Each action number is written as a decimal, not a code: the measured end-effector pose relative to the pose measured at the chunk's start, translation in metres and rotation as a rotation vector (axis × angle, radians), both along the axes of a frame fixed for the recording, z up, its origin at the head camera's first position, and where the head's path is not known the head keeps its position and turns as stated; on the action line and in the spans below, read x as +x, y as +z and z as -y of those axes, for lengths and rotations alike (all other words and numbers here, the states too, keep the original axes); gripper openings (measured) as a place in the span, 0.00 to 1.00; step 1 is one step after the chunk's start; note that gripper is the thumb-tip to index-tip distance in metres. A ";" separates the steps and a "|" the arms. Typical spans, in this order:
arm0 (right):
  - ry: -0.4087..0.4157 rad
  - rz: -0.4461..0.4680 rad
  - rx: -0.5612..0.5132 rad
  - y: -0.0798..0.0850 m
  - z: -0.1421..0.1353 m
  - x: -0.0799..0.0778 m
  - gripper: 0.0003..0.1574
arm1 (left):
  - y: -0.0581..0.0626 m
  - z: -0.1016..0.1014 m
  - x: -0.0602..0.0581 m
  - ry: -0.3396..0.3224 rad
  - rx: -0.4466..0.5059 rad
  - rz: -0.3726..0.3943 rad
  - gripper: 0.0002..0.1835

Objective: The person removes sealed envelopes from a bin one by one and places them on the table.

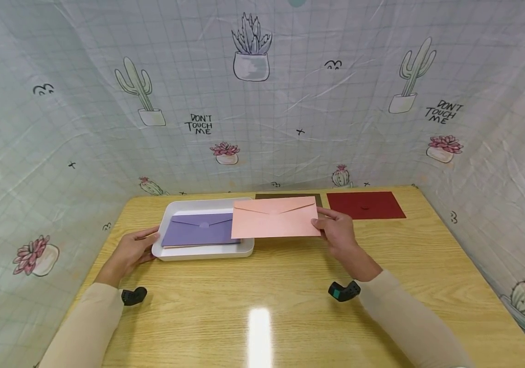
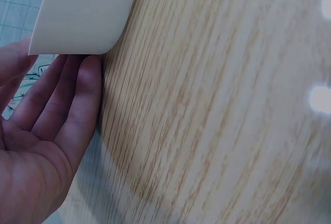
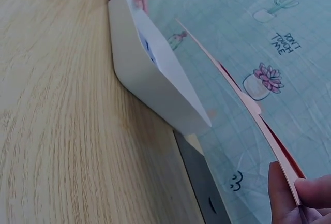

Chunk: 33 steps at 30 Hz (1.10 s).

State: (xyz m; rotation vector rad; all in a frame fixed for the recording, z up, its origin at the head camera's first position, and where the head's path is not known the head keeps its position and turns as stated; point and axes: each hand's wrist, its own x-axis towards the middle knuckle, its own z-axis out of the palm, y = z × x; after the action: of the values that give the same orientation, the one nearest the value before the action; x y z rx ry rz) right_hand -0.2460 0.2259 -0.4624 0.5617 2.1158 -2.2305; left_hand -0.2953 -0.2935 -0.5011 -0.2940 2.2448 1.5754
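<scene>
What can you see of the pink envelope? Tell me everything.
The pink envelope is a flat, smooth, paper-like rectangle. Its flap runs along the upper edge and looks slightly parted in the right wrist view. The right hand pinches the envelope's right end, holding it above the table, apart from the white tray. In the head view its left end overlaps the tray's right part.

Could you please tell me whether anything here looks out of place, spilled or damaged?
Nothing stands out: the purple envelope lies inside the white tray, the red envelope lies flat on the table, and the pink envelope in the right hand shows no visible tear.
</scene>
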 end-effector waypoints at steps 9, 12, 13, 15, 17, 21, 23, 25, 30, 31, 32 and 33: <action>-0.003 0.011 0.019 -0.001 -0.005 0.001 0.30 | 0.000 0.000 -0.002 -0.011 -0.005 -0.001 0.33; -0.003 0.013 0.023 0.000 -0.008 0.002 0.31 | 0.000 0.000 -0.003 -0.012 0.001 -0.002 0.33; -0.005 0.011 0.022 0.000 -0.008 0.003 0.31 | 0.000 0.001 -0.004 -0.013 0.004 -0.002 0.33; -0.006 0.008 0.020 0.000 -0.010 0.004 0.31 | -0.001 0.001 -0.005 -0.015 0.009 -0.007 0.33; -0.012 0.005 0.019 0.001 -0.011 0.004 0.31 | -0.001 0.001 -0.005 -0.014 0.012 -0.007 0.34; -0.029 0.002 0.006 0.001 -0.014 0.004 0.31 | -0.001 0.002 -0.006 -0.008 0.015 -0.005 0.34; -0.035 0.003 0.001 0.000 -0.017 0.005 0.31 | 0.000 0.002 -0.006 -0.009 0.014 -0.005 0.34; -0.036 0.002 -0.002 0.000 -0.019 0.005 0.32 | 0.000 0.002 -0.007 -0.009 0.013 -0.006 0.34; -0.025 0.007 0.012 0.000 -0.024 0.006 0.32 | 0.000 0.001 -0.007 -0.015 0.006 -0.008 0.33; -0.024 0.010 0.009 0.000 -0.025 0.006 0.32 | 0.000 0.001 -0.007 -0.016 0.006 -0.009 0.33; -0.022 0.016 0.007 0.000 -0.026 0.006 0.32 | 0.000 0.002 -0.007 -0.019 0.005 -0.009 0.33; -0.020 0.022 0.002 0.000 -0.027 0.006 0.32 | 0.000 0.002 -0.007 -0.018 0.005 -0.009 0.33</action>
State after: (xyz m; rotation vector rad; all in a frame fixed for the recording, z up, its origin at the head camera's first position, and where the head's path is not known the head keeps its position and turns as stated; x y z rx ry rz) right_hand -0.2397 0.2526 -0.4622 0.6076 2.1111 -2.2223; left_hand -0.3026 -0.2959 -0.5015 -0.2650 2.2433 1.5761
